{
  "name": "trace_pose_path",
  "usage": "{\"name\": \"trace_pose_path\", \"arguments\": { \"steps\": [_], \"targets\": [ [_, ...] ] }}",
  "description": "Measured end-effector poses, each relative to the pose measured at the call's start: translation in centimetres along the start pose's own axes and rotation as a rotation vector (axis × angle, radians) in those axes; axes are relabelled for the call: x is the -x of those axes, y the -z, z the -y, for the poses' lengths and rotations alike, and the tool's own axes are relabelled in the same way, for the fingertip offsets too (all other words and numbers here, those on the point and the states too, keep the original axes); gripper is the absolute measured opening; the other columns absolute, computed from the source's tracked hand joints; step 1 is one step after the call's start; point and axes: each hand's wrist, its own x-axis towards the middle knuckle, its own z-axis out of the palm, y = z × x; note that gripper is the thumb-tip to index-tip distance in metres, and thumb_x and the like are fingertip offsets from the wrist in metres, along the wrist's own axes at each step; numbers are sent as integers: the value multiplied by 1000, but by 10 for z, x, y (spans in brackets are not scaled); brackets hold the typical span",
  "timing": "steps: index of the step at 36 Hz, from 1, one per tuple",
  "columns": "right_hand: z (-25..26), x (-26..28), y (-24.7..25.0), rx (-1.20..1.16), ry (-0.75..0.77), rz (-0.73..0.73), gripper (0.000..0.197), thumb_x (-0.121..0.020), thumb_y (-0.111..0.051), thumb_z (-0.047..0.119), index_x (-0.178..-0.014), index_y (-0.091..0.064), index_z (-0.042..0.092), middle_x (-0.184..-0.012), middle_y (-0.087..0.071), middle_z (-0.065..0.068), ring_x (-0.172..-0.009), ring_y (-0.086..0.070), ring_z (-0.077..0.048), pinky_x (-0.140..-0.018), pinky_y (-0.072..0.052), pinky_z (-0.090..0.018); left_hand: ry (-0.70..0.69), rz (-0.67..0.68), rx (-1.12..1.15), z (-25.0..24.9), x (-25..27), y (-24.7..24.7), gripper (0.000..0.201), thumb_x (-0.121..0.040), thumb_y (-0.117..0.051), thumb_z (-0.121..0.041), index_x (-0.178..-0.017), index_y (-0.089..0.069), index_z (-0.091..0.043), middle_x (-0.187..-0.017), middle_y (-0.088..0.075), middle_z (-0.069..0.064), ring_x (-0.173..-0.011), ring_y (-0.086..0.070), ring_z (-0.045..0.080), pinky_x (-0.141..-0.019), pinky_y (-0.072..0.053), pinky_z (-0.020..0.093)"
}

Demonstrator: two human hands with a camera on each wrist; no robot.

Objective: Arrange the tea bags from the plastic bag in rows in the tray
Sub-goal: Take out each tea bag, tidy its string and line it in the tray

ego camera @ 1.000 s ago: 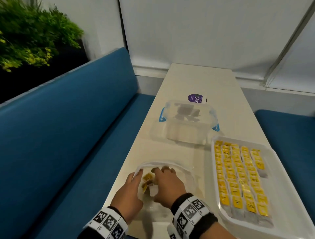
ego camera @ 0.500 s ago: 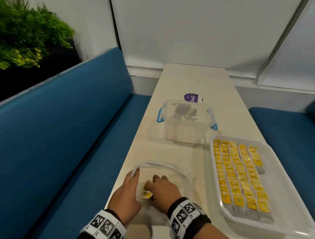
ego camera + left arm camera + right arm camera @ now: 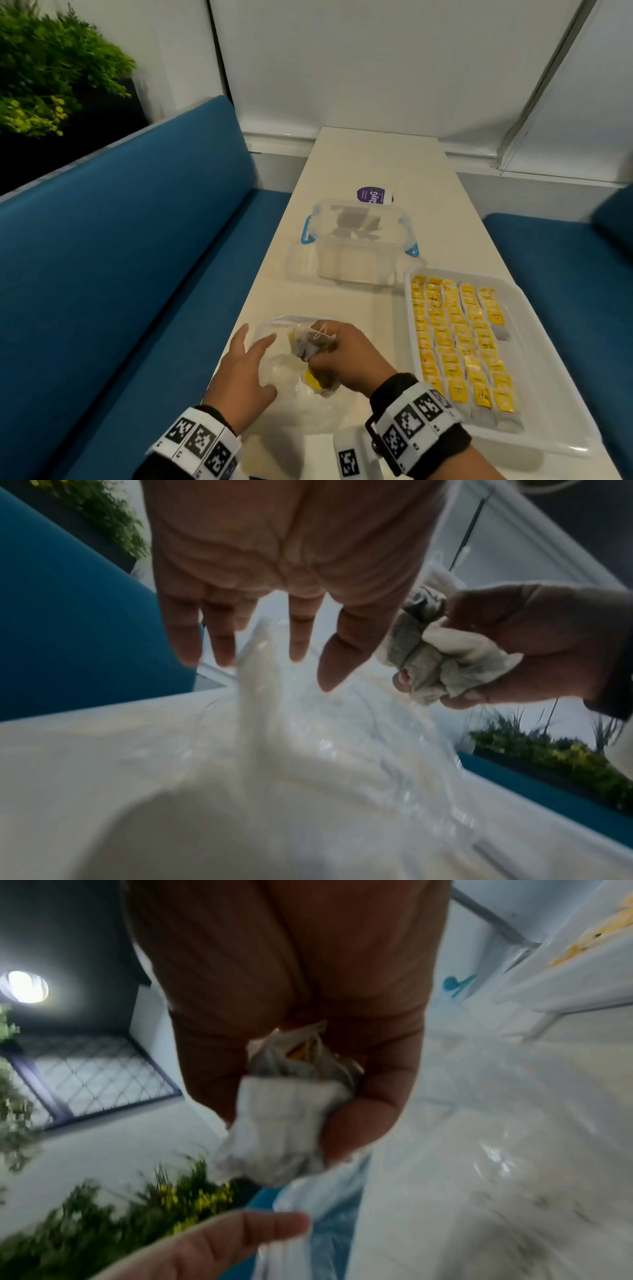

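Note:
My right hand (image 3: 337, 356) grips a bunch of tea bags (image 3: 313, 346) with yellow tags, just above the clear plastic bag (image 3: 291, 383) near the table's front edge. The bunch also shows in its fist as tea bags (image 3: 284, 1112) and as tea bags (image 3: 441, 664). My left hand (image 3: 246, 373) lies to the left with straight fingers (image 3: 346, 647) resting on the plastic bag (image 3: 308, 750). The white tray (image 3: 534, 301) at the right holds several rows of yellow-tagged tea bags (image 3: 459, 342).
A clear lidded box (image 3: 356, 246) with blue clips stands behind the bag, and a purple-labelled packet (image 3: 373, 196) lies behind it. Blue bench seats (image 3: 120, 274) flank the narrow table (image 3: 376, 157). A green plant (image 3: 44, 75) is at the far left.
My right hand has come out of the plastic bag with a bunch of tea bags and lifted a little. My left hand has stayed on the bag.

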Motion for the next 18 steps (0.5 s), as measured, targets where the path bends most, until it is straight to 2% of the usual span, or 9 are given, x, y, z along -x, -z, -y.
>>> {"name": "trace_pose_path", "arguments": {
  "steps": [1, 3, 5, 7, 10, 12, 13, 15, 18],
  "targets": [
    [4, 4, 7, -33, 19, -24, 16, -54, -56, 5, -58, -45, 17, -55, -45, 4, -51, -43, -14, -49, -39, -24, -10, -55, 15, -5, 0, 4, 56, -82, -65, -17, -131, -45, -32, -157, -1, -2, -136, -29, 20, -104, -33, 26],
    [10, 10, 23, -91, 53, -67, 13, -53, -55, 5, -60, -46, 11, -53, -43, 4, -52, -42, -18, -51, -37, -26, -71, -220, 83, -19, 1, 12, 30, -83, -65, -13, -109, -60, -28, -155, -14, 1, -137, -26, 22, -105, -27, 29],
    [16, 17, 42, -144, 73, -94, 17, -55, -56, 3, -70, -49, -3, -58, -43, -7, -55, -42, -20, -53, -36, -29, -177, -361, 226, -39, 0, 20, 17, -84, -64, -13, -93, -60, -28, -149, -28, 0, -133, -33, 18, -98, -28, 24],
    [21, 24, 61, -209, 84, -112, 16, -60, -56, -3, -75, -52, -5, -61, -43, -12, -52, -43, -20, -50, -38, -28, -238, -368, 462, -69, 1, 26, 7, -87, -62, -32, -93, -57, -33, -139, -36, -6, -124, -43, 15, -89, -34, 21],
    [25, 33, 84, -223, 116, -157, 23, -64, -56, -10, -67, -55, 13, -59, -44, -10, -50, -45, -20, -46, -40, -24, -174, -112, 877, -116, 4, 23, 37, -77, -45, -61, -107, -50, -41, -125, -48, -13, -113, -50, 10, -85, -40, 24],
    [23, 35, 93, -122, 157, -245, 20, -57, -57, 3, -57, -49, 22, -59, -45, -3, -54, -46, -22, -53, -40, -27, -50, 162, 1092, -142, 3, 10, 52, -71, -41, -76, -113, -49, -46, -120, -51, -15, -109, -53, 15, -85, -43, 35],
    [20, 37, 98, -1, 180, -304, 20, -57, -58, 8, -56, -49, 26, -61, -45, 2, -57, -48, -18, -56, -39, -25, 10, 286, 1205, -153, 1, 2, 62, -66, -43, -83, -114, -52, -45, -120, -54, -11, -105, -55, 20, -80, -44, 39],
    [12, 41, 108, 275, 199, -378, 19, -66, -63, 11, -69, -56, 28, -74, -45, 6, -68, -47, -9, -61, -37, -20, 104, 463, 1397, -171, -1, -14, 75, -55, -46, -87, -108, -66, -36, -111, -62, 1, -95, -58, 29, -73, -46, 42],
    [-2, 48, 122, 502, 209, -395, 24, -72, -62, 10, -94, -61, 20, -88, -43, 5, -87, -49, -15, -71, -41, -29, 152, 626, 1599, -199, -1, -32, 75, -59, -44, -76, -104, -71, -23, -109, -67, 10, -98, -62, 34, -83, -47, 55]
  ]
}}
